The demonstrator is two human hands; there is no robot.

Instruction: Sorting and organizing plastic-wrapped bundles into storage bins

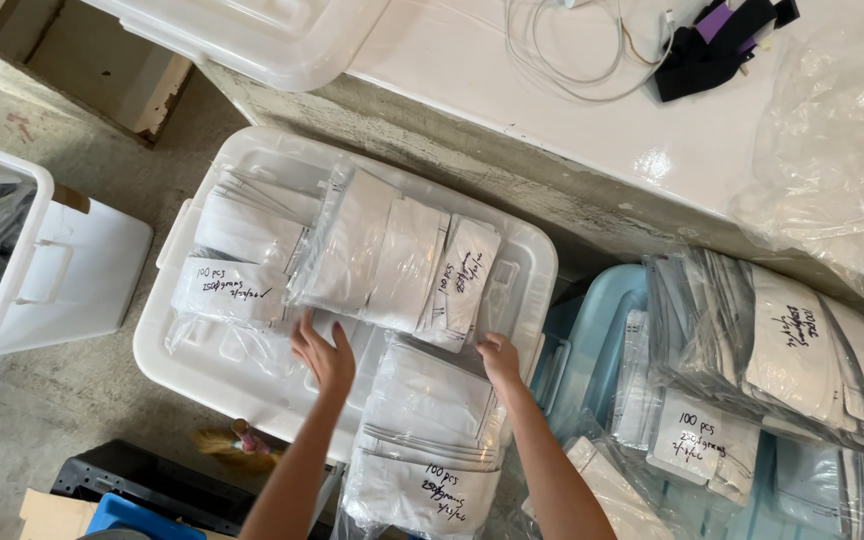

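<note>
My left hand rests flat with fingers spread on the lid of a white plastic bin, next to the top left corner of a clear bag of white flat packs. My right hand grips that bag's top right corner. The bag hangs over the bin's near edge and has a handwritten label at its lower end. Two more clear bags of white packs, one at the left and one in the middle, lie across the lid beyond my hands.
A light blue bin at the right carries more bagged packs. A white open bin stands at the left. A white table with cables and a crumpled clear bag is above. A black crate sits below.
</note>
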